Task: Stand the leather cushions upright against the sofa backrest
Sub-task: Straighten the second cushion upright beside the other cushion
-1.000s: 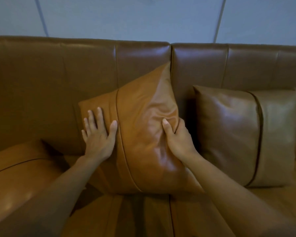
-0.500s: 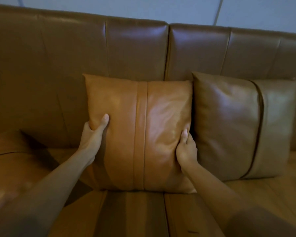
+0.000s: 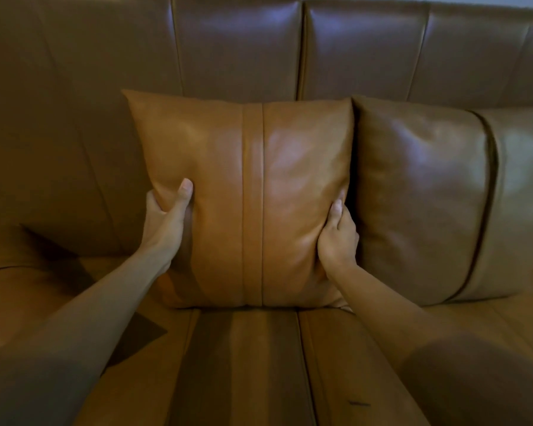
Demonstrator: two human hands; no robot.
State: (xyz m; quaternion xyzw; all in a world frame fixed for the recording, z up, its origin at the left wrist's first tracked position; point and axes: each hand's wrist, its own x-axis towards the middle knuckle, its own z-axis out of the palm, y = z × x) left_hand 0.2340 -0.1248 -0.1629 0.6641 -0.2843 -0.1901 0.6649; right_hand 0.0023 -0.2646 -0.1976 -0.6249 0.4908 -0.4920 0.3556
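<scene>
A tan leather cushion (image 3: 253,179) with a centre strip stands upright on the sofa seat (image 3: 243,364), leaning on the brown backrest (image 3: 237,47). My left hand (image 3: 170,216) grips its left edge, thumb on the front and fingers hidden behind. My right hand (image 3: 337,232) grips its right edge the same way. A darker brown leather cushion (image 3: 428,195) stands upright just to the right, touching the tan one and resting against the backrest.
Another tan leather surface (image 3: 19,290), perhaps a cushion lying flat, sits at the left on the seat. A seam runs down the seat between two seat pads. A strip of pale wall (image 3: 474,1) shows above the backrest.
The tan cushion has turned from a tilted, corner-up pose to square and upright against the backrest. Both hands shifted from its face to its side edges. The view has moved closer.
</scene>
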